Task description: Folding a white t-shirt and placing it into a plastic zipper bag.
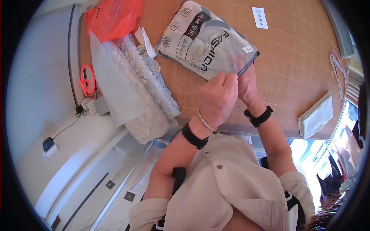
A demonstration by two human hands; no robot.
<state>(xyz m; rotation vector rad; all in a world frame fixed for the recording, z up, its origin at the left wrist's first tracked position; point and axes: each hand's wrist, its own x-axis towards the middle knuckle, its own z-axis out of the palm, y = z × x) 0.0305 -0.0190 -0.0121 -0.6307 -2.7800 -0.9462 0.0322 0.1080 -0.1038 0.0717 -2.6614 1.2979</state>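
A clear zip bag (200, 38) holding a folded white and grey garment lies on the woven mat table (293, 57). My left hand (217, 98) pinches the bag's near edge by the dark zip strip. Close beside it, my right hand (248, 88) grips the same edge near the bag's right corner. Both wrists wear black bands, and the left one also has a bead bracelet.
White lace fabric (148, 84) and a white sheet (111, 88) lie left of the bag, with an orange plastic bag (113, 17) beyond them. A small white card (259, 17) rests at the far side. A folded white pack (317, 115) sits at the table's right edge.
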